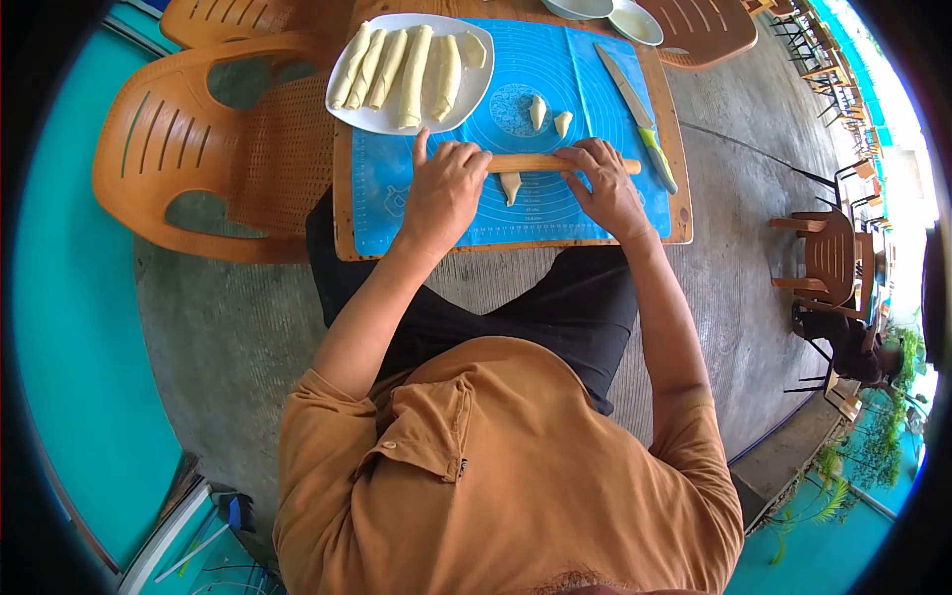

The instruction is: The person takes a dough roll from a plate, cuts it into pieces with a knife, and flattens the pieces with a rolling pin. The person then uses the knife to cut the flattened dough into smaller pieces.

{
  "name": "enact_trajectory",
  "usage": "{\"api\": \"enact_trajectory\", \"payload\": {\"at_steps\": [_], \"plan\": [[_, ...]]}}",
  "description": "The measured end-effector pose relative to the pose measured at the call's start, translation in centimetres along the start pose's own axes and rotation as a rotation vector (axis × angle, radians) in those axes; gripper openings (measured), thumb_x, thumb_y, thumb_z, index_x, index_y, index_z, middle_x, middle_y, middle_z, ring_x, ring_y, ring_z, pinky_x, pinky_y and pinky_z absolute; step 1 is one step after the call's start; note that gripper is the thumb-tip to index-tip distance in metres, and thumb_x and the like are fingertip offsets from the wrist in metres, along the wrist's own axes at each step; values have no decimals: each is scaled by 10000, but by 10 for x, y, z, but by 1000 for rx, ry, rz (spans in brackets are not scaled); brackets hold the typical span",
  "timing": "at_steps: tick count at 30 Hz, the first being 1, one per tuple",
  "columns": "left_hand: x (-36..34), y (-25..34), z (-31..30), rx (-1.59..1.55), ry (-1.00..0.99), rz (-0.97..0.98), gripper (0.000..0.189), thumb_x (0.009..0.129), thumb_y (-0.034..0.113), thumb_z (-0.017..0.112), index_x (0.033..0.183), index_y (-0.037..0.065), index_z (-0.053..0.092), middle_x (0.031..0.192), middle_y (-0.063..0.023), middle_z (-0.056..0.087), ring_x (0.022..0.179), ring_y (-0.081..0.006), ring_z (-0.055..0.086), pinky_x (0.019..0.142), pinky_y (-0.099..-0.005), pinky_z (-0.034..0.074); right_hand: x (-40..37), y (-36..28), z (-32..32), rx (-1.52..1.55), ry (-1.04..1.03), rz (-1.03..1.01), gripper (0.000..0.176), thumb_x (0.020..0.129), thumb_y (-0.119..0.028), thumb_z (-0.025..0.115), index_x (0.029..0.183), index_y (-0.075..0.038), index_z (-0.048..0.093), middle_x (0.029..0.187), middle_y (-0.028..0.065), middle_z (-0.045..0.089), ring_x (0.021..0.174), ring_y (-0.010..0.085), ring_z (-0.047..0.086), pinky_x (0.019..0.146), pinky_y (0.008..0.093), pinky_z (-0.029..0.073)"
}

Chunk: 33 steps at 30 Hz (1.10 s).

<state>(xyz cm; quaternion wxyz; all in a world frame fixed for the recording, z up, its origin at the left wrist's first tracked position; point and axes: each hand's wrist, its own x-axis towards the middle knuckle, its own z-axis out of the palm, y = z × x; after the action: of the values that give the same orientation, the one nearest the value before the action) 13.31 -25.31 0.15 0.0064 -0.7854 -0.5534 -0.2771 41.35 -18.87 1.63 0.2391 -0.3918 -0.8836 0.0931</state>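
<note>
A wooden rolling pin (526, 163) lies crosswise over a blue baking mat (397, 213), gripped near its left end by my left hand (446, 188) and toward its right end by my right hand (603, 188). One finger of the left hand sticks out toward the plate. Under the pin's middle, a small piece of dough (511, 187) pokes out on my side. Beyond the pin sit two small dough pieces (537, 112). At the upper left, a white plate (458, 117) carries several rolled dough sticks (414, 74) and a smaller piece.
A knife (635, 104) with a green handle lies along the mat's right side. White bowls (635, 22) stand at the table's far edge. Orange plastic chairs (149, 149) are at the left and far side of the wooden table (342, 193). A person (843, 337) sits far right.
</note>
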Motion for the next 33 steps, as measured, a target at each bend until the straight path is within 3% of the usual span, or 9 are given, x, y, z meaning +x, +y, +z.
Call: {"api": "enact_trajectory", "payload": {"at_steps": [14,33], "plan": [[-5,5,-8,19,-24,36,243,1028,144,713,1259,71,737,1138,-16,689,1160,-201,658,1262,-577,326,-5,-8,-8,-34,-5,-29,358,957,-99,806,1304,-112,722,1182,115,691,1146,337,659,1021,479,533],[-21,14,-14,-22,-38,40,275,983,116,765,1253,77,723,1168,-17,698,1163,-204,660,1264,-553,319,-21,-19,-13,-16,-12,-7,340,953,-102,792,1286,-136,730,1186,72,679,1158,308,647,1022,466,504]]}}
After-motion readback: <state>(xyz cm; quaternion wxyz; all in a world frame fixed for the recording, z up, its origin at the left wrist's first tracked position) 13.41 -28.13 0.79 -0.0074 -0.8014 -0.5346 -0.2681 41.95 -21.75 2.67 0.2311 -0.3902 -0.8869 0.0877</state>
